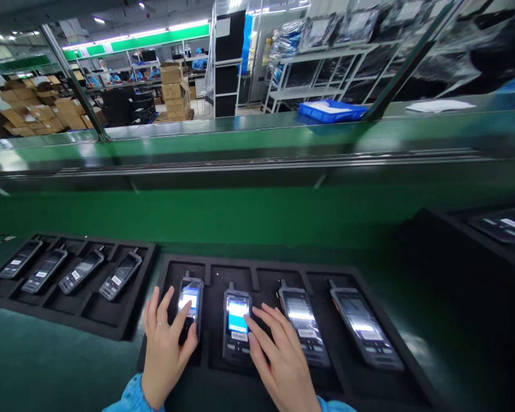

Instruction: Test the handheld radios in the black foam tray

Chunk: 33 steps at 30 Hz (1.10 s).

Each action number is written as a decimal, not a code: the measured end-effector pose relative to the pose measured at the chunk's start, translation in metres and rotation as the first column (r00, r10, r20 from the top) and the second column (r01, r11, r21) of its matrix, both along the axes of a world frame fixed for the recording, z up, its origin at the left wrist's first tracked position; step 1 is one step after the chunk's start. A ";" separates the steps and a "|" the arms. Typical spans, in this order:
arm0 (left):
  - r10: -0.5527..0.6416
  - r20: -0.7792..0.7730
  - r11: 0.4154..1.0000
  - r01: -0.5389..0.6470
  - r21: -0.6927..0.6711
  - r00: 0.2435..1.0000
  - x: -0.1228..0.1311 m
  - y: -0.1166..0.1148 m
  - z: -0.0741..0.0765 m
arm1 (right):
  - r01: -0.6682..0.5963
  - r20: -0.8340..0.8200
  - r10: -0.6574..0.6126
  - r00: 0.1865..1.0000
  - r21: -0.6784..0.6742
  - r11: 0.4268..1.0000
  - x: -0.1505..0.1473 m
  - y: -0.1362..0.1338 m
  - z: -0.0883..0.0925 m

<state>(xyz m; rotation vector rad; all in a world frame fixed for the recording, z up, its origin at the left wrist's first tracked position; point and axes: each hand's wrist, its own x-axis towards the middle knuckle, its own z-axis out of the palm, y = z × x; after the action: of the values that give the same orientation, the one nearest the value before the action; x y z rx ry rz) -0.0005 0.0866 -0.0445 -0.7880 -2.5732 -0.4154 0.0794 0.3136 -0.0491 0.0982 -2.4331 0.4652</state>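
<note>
Several rugged handheld phones with stubby antennas lie in a black foam tray [261, 264] before me. Over the leftmost phone [194, 286] is my left hand [167, 343], fingers spread, its index fingertip at the lit screen. My right hand [278, 355] reaches to the second phone [234, 309], whose screen glows white and blue; the index fingertip meets the screen's right edge and the other fingers are stretched out. Neither hand grips anything. To the right lie a third phone [302, 320] and a fourth phone [364, 326], both with light reflecting off their screens.
Another foam tray [98, 329] with several phones lies to the left. A dark stack [455, 274] with a device [508, 224] on top stands at the right. Beyond the green bench ledge [240, 129] are a blue tray [332, 111], racks and cardboard boxes [171, 91].
</note>
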 end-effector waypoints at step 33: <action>-0.315 -0.037 0.949 0.313 -0.046 0.948 0.087 0.174 -0.027 | 0.346 0.115 -0.342 0.933 -0.020 0.938 0.124 0.159 -0.030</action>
<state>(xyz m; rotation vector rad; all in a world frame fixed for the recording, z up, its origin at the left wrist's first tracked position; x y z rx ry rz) 0.0867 0.2606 -0.0714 -1.2151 -2.4253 -0.4363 0.2029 0.4731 -0.0796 -0.3769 -2.4762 0.3668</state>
